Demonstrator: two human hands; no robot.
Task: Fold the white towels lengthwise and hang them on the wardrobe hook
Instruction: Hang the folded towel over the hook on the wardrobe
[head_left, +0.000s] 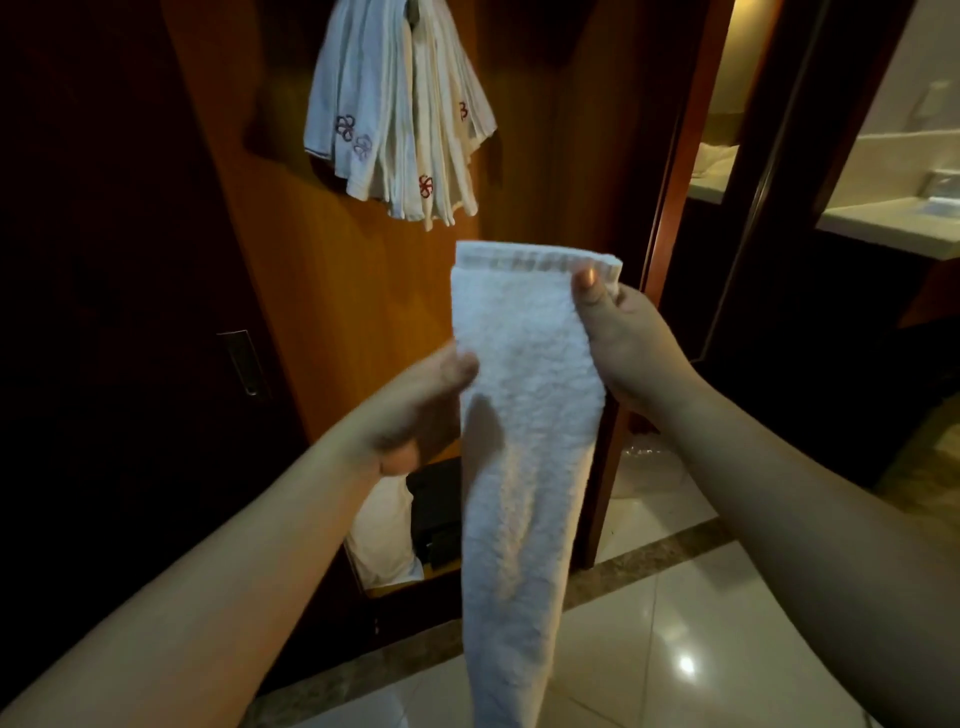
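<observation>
White terry, the towel (524, 415) hangs long in front of us: our right hand (623, 343) pinches its top corner so it drapes straight, our left hand (421, 400) pinches the side edge, steadying the lengthwise fold below the hung towels (395, 114).

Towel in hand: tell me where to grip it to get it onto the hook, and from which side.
Grip the towel at its hemmed top band, where the right hand already pinches the right corner. Bring the left hand, now at the left edge lower down, up to the free left corner from the left. The towel hangs as a narrow folded strip, so holding both top corners probably keeps the fold together.
</observation>
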